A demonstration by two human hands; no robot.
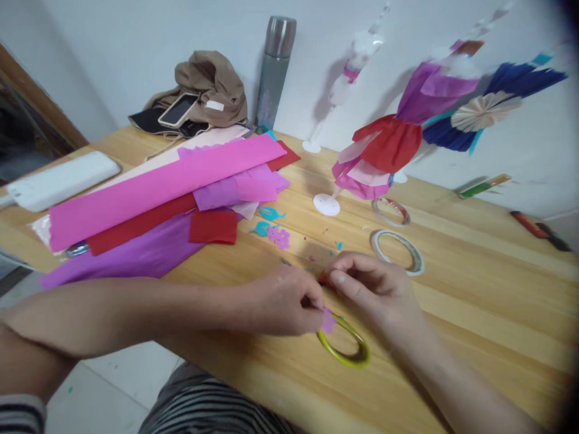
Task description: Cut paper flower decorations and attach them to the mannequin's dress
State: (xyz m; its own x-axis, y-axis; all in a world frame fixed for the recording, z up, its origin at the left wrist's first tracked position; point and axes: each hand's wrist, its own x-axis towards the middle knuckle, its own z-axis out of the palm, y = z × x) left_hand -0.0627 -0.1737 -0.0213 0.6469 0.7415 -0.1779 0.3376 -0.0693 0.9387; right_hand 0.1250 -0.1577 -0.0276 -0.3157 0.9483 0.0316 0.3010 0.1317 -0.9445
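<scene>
My left hand (283, 300) and my right hand (368, 283) meet over the wooden table (474, 301), fingers pinched together. Between them sits a small red piece (324, 279), held by the right fingertips. A small purple paper scrap (327, 320) hangs from my left fingers. Just below the hands a yellow-green tape ring (346, 349) lies flat on the wood. Tiny paper bits, a purple flower cut-out (279, 235) and teal leaf shapes (270, 213) lie just beyond the hands.
Pink, red and purple crepe sheets (154, 193) are stacked at the left. Two tape rolls (398, 250) lie right of centre. Paper-dressed doll figures (384, 150) stand at the back, with a steel flask (275, 72), a brown cloth with a phone (178, 110) and a white case (58, 179).
</scene>
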